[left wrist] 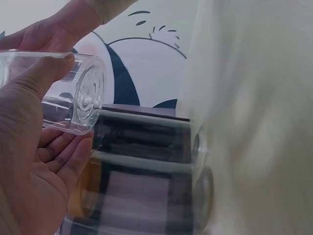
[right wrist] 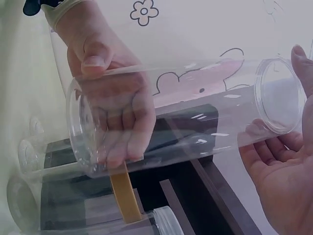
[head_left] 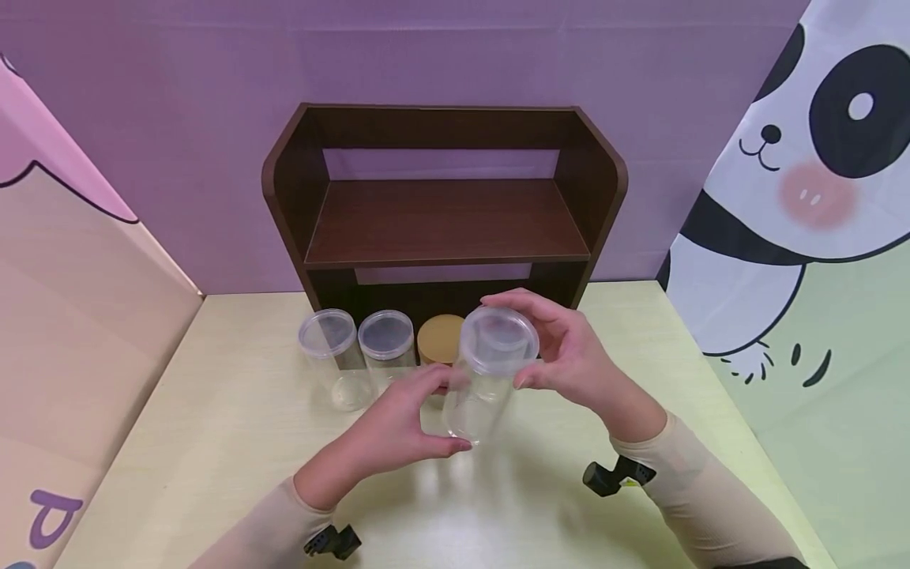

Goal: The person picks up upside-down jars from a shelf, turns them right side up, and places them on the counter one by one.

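Note:
A tall clear jar (head_left: 483, 395) with a translucent lid (head_left: 500, 340) is held between both hands, slightly tilted above the table. My left hand (head_left: 394, 427) grips it near the base, thumb on the near side and fingers round the far side. The jar's round bottom (left wrist: 89, 95) shows in the left wrist view. My right hand (head_left: 569, 356) holds its lidded end, thumb and fingers on opposite sides of the rim. Behind the left hand stand two more clear jars, one at the far left (head_left: 329, 336) and one beside it (head_left: 387, 336), and a gold-lidded jar (head_left: 439, 338), partly hidden.
A dark brown two-tier shelf (head_left: 448, 221) stands at the back of the pale table (head_left: 235, 442), directly behind the row of jars. A purple backdrop (head_left: 441, 55) hangs behind it. Printed panels flank the table, one with a panda (head_left: 796, 261) on the right.

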